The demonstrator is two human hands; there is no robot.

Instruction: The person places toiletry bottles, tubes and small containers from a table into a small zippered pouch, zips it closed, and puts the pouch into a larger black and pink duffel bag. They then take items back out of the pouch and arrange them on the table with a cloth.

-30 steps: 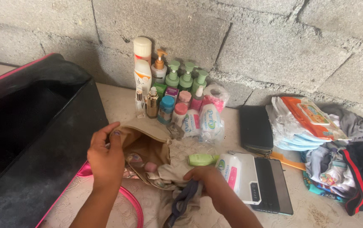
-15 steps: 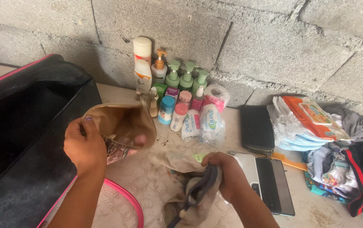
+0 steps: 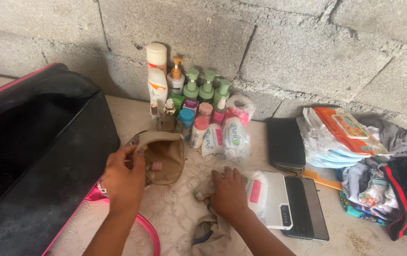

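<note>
Beside the black bag point(image 3: 37, 156), the left hand point(image 3: 124, 178) grips the tan pouch point(image 3: 164, 156) by its rim; the right hand point(image 3: 230, 192) presses flat, fingers spread, on crumpled cloth point(image 3: 213, 232), hiding what lies beneath.

- Black bag point(image 3: 47, 156): cut off by left & bottom edges; inside too dark to tell.
- Right hand point(image 3: 229, 192) covers most of the small green bottle point(image 3: 197, 194); only the tip shows.
- Crumpled cloth point(image 3: 210, 232): partly under the hand, cut by bottom edge.
- Tan pouch point(image 3: 165, 154): contents mostly hidden; left hand point(image 3: 124, 178) covers its near rim.
- Back-row bottles point(image 3: 207, 87): lower halves hidden by front items.
- Clothes pile point(image 3: 393, 189): cut at right edge.
</note>
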